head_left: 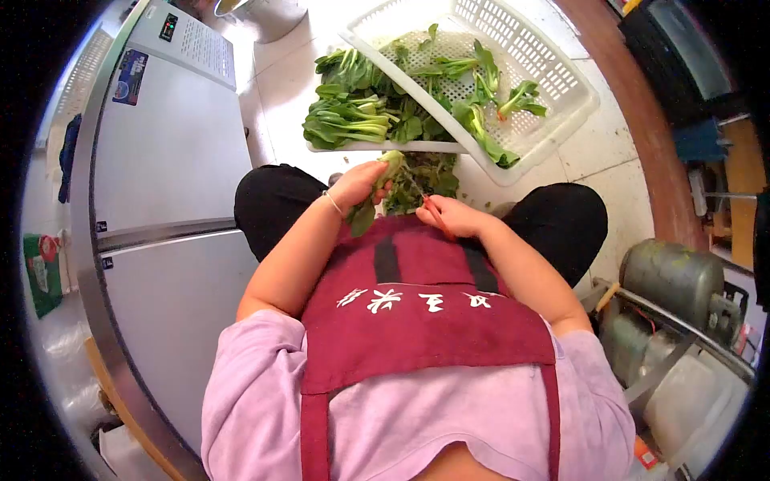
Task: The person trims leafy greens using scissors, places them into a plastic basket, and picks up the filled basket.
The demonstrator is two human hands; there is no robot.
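My left hand (358, 186) is closed around a bok choy (391, 166), its pale stem end up and its leaves hanging below my fingers. In my right hand (455, 215) is a slim red-handled cutting tool (435, 213); its thin blade points toward the bok choy. Whether it is a knife or scissors is unclear. Beneath both hands lies a heap of dark leaves (433, 178), partly hidden. Just beyond, bunches of bok choy (346, 117) fill a white basket (345, 147).
A second white perforated basket (579, 90), tilted over the first, holds several loose bok choy (481, 72). A grey-white cabinet (172, 144) stands close on my left. At right are a metal tank (672, 276) and a rail (682, 325). A metal pot (269, 18) sits at the back.
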